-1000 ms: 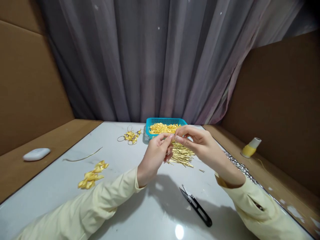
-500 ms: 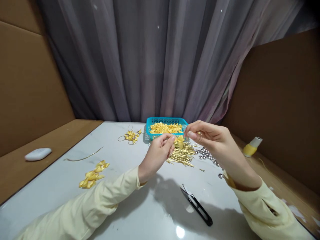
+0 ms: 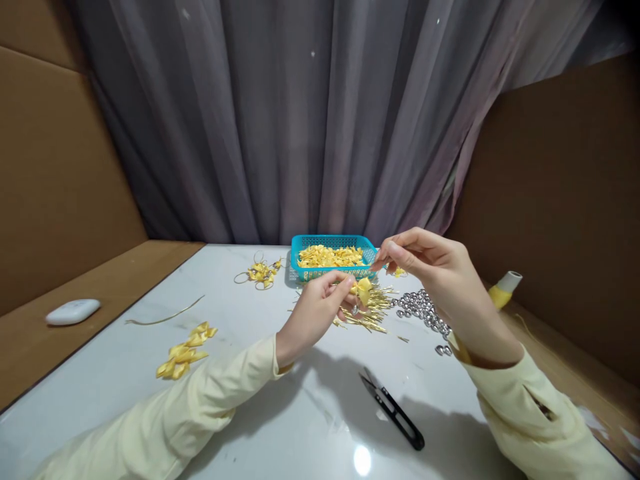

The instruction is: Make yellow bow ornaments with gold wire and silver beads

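Observation:
My left hand (image 3: pixel 325 300) pinches a small yellow ribbon bow (image 3: pixel 362 290) between thumb and fingers. A silver bead (image 3: pixel 355 310) shows just below the bow, by the fingertips. To the right and slightly higher, my right hand (image 3: pixel 425 267) has its thumb and fingers pinched together; what they hold, if anything, is too fine to make out. Below both hands lies a pile of gold wire-like strips (image 3: pixel 373 319), partly covered by the left hand. Silver beads (image 3: pixel 420 310) lie loose beside the right wrist.
A teal basket (image 3: pixel 334 239) of yellow bows stands at the back. Black thread snips (image 3: pixel 395 410) lie in front. At left are yellow bows (image 3: pixel 183 352), looped bow pieces (image 3: pixel 263 272), a cord (image 3: pixel 167 316) and a white case (image 3: pixel 73 311). A yellow thread spool (image 3: pixel 504 291) stands right.
My right hand has risen slightly, drawing a little away from the left. The bow has turned into fuller view, and the silver bead beneath it now shows.

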Tool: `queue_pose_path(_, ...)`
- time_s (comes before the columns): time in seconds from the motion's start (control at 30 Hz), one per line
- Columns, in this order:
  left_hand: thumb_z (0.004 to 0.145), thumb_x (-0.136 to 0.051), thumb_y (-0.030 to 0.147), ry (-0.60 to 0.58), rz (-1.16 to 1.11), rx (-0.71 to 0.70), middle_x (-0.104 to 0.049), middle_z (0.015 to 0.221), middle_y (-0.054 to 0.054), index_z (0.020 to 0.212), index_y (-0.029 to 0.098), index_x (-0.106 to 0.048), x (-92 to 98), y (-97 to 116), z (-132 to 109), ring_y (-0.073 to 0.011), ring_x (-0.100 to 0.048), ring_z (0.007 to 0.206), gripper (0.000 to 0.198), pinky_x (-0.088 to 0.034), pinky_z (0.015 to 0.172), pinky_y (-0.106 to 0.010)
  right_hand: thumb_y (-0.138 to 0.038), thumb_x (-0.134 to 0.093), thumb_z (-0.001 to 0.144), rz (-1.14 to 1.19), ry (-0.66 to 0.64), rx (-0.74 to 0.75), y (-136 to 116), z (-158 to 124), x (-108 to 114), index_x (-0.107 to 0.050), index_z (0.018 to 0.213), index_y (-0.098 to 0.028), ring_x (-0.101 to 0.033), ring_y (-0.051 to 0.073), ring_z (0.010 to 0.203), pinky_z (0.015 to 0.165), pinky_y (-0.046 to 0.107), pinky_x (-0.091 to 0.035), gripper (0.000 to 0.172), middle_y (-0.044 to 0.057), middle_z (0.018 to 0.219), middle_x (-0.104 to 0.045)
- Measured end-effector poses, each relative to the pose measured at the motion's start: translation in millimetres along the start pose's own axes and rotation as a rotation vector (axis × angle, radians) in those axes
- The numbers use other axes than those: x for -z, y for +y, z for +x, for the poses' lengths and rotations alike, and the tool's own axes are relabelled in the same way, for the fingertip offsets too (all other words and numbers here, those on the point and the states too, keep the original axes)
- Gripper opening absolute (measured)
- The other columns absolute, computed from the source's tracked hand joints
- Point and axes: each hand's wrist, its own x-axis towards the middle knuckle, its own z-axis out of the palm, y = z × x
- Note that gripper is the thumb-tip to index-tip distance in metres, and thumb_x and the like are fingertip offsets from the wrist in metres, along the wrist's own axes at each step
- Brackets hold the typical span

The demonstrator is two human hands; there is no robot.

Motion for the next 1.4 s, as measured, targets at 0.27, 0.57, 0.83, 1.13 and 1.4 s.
queue_pose_path(0.27,0.089,-0.039,0.036,-0.03,-0.016,-0.112,-0.045,0.048,0.006,0.074,0.018,-0.045,-13.1,-10.2,-2.7,-0.008,-0.041,0.041,0.024,-0.035,0.045,-0.021,-0.027,-0.056,0.083,0.053,-0.017,-0.005,-2.9,0.3,-5.7,-0.06,0.078,-0.017,-0.06,0.013,0.069,0.06,0.026,-0.047,0.012,0.003,0.076,-0.065)
queue_pose_path(0.57,0.088,-0.041,0.035,-0.063,-0.104,0.004,-0.053,0.054,0.003,0.075,0.017,-0.045,-10.9,-11.2,1.3,-0.01,-0.052,0.042,0.022,-0.039,0.041,-0.021,-0.027,-0.056,0.082,0.067,0.056,0.001,4.2,2.4,1.1,-0.058,0.074,-0.017,-0.062,0.014,0.066,0.043,0.021,-0.044,0.013,0.003,0.073,-0.06)
queue_pose_path(0.83,0.087,-0.044,0.031,-0.155,-0.212,0.146,-0.066,0.071,-0.004,0.079,0.016,-0.048,-13.8,-2.3,-2.3,-0.0172,-0.066,0.064,0.017,-0.046,0.048,-0.022,-0.029,-0.059,0.079,0.094,0.075,-0.034,13.1,8.7,5.0,-0.058,0.07,-0.016,-0.064,0.016,0.066,0.042,0.021,-0.047,0.015,0.003,0.07,-0.06)
queue_pose_path(1.13,0.085,-0.049,0.032,-0.2,-0.185,0.131,-0.067,0.084,-0.009,0.083,0.013,-0.057,-12.9,-0.2,-2.5,-0.0201,-0.066,0.079,0.02,-0.05,0.062,-0.029,-0.029,-0.059,0.079,0.114,0.123,-0.053,11.6,11.6,7.3,-0.057,0.072,-0.016,-0.065,0.015,0.066,0.048,0.021,-0.053,0.014,0.003,0.07,-0.062)
queue_pose_path(1.4,0.073,-0.066,0.027,-0.204,-0.256,0.089,-0.066,0.085,-0.003,0.085,0.014,-0.06,-13.6,1.0,-5.3,-0.0166,-0.064,0.082,0.019,-0.051,0.081,-0.033,-0.029,-0.06,0.078,0.127,0.149,-0.075,9.5,13.5,6.4,-0.058,0.071,-0.015,-0.065,0.013,0.064,0.059,0.025,-0.057,0.016,0.002,0.07,-0.063)
